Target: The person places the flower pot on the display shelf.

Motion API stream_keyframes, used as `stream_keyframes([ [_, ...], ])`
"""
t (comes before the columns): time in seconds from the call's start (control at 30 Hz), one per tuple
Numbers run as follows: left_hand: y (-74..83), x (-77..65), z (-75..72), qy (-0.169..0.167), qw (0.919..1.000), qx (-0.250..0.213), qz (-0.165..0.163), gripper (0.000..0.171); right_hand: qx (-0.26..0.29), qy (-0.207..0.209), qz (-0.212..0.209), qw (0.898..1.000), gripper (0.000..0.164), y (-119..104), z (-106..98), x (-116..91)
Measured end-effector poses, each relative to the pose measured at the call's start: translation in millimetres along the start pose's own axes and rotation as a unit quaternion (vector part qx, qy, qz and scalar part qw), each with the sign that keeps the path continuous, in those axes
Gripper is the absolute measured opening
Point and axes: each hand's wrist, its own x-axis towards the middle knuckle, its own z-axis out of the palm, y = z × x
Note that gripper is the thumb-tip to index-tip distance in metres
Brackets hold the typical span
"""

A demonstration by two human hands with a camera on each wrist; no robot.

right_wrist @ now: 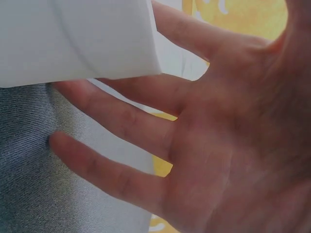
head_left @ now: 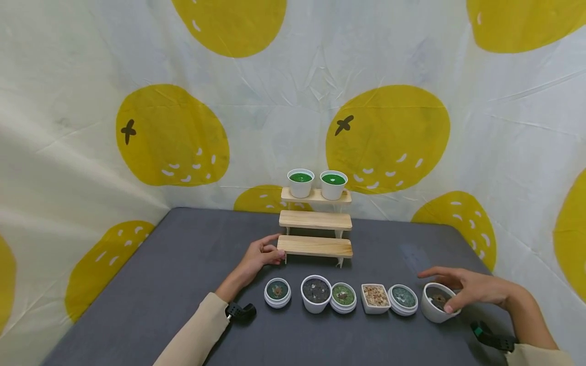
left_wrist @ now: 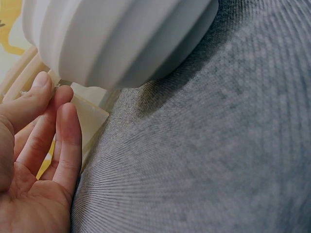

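A three-step wooden display stand (head_left: 316,246) is at the back of the table. My left hand (head_left: 262,254) is at the left end of its lowest step, thumb and forefinger pinching that edge. At the far right, my right hand (head_left: 478,287) holds a white pot (head_left: 435,311) with a dark filling, thumb over the near rim and the other fingers reaching behind. The right wrist view shows those fingers spread beside the pot's white wall (right_wrist: 77,43). Close to the left wrist camera is a ribbed white pot (left_wrist: 121,43).
Two white cups with green tops, a left cup (head_left: 300,189) and a right cup (head_left: 331,190), stand on the top step. Along the front run a dark-filled pot (head_left: 316,305), a square dish of pebbles (head_left: 376,307) and several low round pots. A fruit-print curtain (head_left: 274,127) hangs behind.
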Motion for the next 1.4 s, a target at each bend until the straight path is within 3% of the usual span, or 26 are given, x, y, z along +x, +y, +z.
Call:
stream_keyframes([
  [0.33, 0.2, -1.2, -1.2, 0.003, 1.0000, 0.000, -0.005, 0.071, -0.031, -0.007, -0.015, 0.999, 0.078, 2.9, -1.1, 2.3],
  [0.47, 0.9, -1.1, -1.1, 0.003, 1.0000, -0.001, -0.003, 0.070, -0.013, -0.011, -0.009, 1.000, 0.075, 8.0, -2.1, 2.8],
  [0.8, 0.4, -1.3, -1.8, 0.002, 1.0000, 0.002, -0.003, 0.071, 0.027, -0.027, -0.046, 0.998, 0.070, 19.1, -4.7, 5.8],
  [1.2, 0.5, -0.5, 0.3, -0.001, 1.0000, -0.004, 0.005, 0.073, -0.005, 0.020, -0.013, 1.000, 0.074, 17.5, -5.3, 3.0],
  [1.4, 0.8, -0.5, 0.5, 0.000, 1.0000, -0.007, 0.005, 0.073, 0.039, 0.002, -0.050, 0.998, 0.079, 30.2, -5.7, 2.4],
])
